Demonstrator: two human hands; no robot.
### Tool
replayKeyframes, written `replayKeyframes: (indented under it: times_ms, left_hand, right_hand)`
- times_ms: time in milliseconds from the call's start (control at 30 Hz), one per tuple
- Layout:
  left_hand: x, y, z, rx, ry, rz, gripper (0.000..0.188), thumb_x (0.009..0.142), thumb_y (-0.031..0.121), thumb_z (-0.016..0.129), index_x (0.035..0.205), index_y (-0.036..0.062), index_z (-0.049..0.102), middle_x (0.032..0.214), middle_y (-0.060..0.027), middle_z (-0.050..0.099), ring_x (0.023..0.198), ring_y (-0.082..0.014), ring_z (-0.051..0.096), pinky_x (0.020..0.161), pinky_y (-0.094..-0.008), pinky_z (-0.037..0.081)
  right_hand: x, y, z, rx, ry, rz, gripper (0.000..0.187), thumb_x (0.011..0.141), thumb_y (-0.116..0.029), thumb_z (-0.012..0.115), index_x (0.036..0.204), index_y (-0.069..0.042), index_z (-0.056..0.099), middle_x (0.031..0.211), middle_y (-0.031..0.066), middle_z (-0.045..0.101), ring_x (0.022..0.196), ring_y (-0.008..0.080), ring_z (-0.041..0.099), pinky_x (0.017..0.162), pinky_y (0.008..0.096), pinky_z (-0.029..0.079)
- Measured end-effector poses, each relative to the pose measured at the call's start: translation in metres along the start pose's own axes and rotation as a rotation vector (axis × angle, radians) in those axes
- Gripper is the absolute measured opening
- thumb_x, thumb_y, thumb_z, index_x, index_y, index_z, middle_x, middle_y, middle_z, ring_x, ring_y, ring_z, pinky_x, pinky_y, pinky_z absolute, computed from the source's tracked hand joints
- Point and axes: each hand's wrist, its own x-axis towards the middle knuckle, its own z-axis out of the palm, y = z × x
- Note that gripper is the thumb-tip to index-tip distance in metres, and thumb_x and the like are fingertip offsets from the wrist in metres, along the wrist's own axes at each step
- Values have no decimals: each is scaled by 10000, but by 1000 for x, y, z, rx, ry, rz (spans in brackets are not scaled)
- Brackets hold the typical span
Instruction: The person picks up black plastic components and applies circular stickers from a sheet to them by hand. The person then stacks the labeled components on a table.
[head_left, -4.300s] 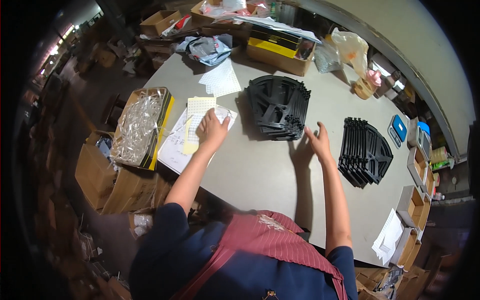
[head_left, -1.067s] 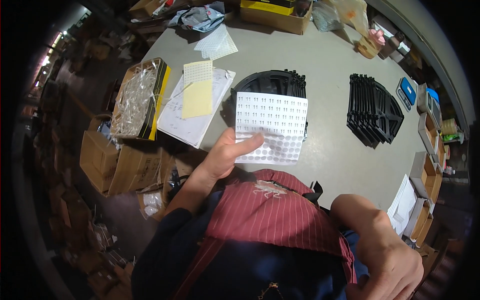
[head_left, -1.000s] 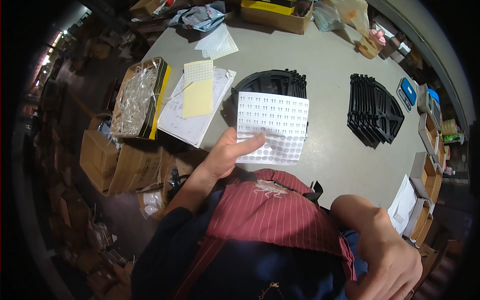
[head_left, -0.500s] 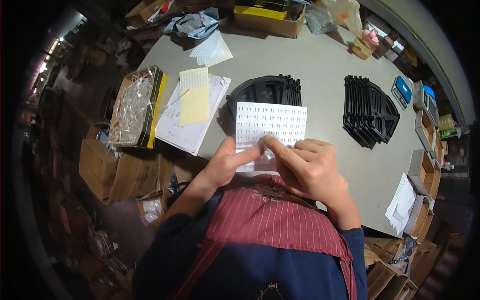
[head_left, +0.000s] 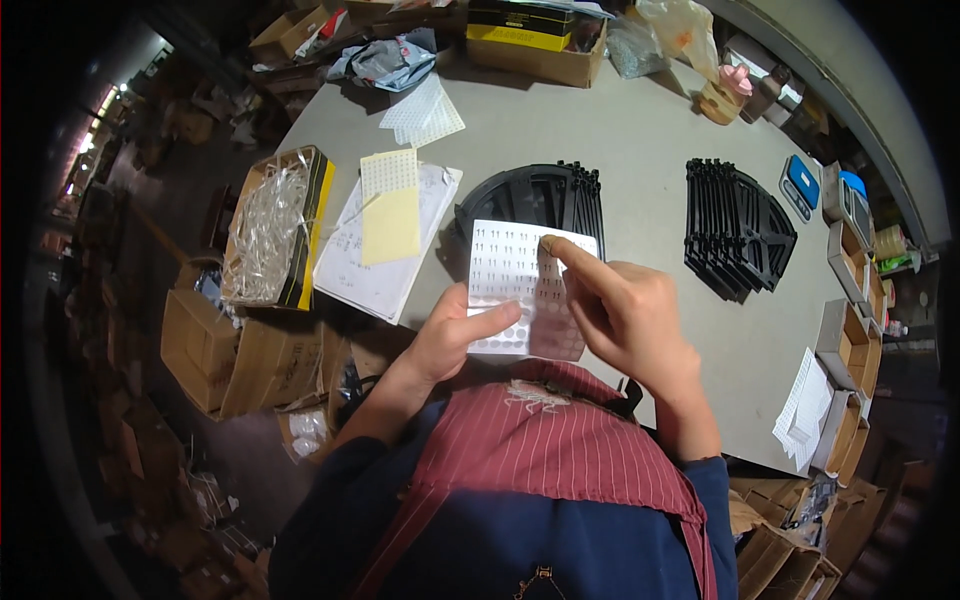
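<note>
My left hand grips a white sticker sheet covered with rows of small printed round labels. Its thumb lies across the lower part, where the rows are blank; the other fingers are hidden behind. My right hand reaches in from the right with its index finger stretched out, the tip on the sheet's upper rows. The other fingers are loosely curled, and whether a label clings to the fingertip cannot be made out. Just beyond the sheet lies a stack of black fan-shaped plastic parts, partly covered by it.
A second stack of black fan-shaped parts lies at right. Papers with a yellowish label sheet are at left, beside a box of clear plastic strips. A blue-and-grey device and small cardboard trays line the right edge.
My right index finger has moved up the sheet, from beside the left thumb to the upper rows. The sheet sits slightly lower and my left thumb lies flat on it.
</note>
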Motion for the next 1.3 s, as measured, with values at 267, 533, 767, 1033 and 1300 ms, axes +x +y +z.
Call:
replayKeyframes:
  times_ms: [267,533,767,1033,1300]
  left_hand:
    - [28,20,-20,7,-4,-37,450,950,112,618,1352,-62,517,1258,-170,643,1134,-227,636,984,-356,495]
    - [185,54,-198,473,393,147,419,900,220,685,1258,5,648,1171,-91,705,1067,-207,662,947,-338,496]
    - [308,93,-391,1509,1034,-116,736,768,431,795,1360,72,546,1335,-206,554,1289,-357,463,1101,-463,336]
    - [332,118,-399,1425,895,-476,1018,655,496,868,1422,19,399,1437,-233,458,1361,-389,386,1140,-486,253]
    - [330,103,-414,1309,971,-183,934,648,461,871,1377,68,439,1381,-199,522,1330,-361,442,1100,-519,280]
  right_hand:
    - [21,55,21,770,-260,603,446,908,-248,725,1238,29,608,841,85,695,740,141,646,624,302,491]
    - [52,125,46,1023,138,844,277,884,-102,684,1136,5,645,792,1,646,565,37,492,474,197,337]
    - [104,161,76,941,154,954,278,891,-106,663,1148,-3,642,781,-19,611,513,45,425,475,206,297]
    - [195,204,152,980,54,965,225,880,-74,652,1083,11,607,735,15,569,511,87,468,461,229,328]
    - [237,315,262,454,108,902,601,827,-65,667,1367,76,446,1181,193,592,927,310,667,782,371,555]
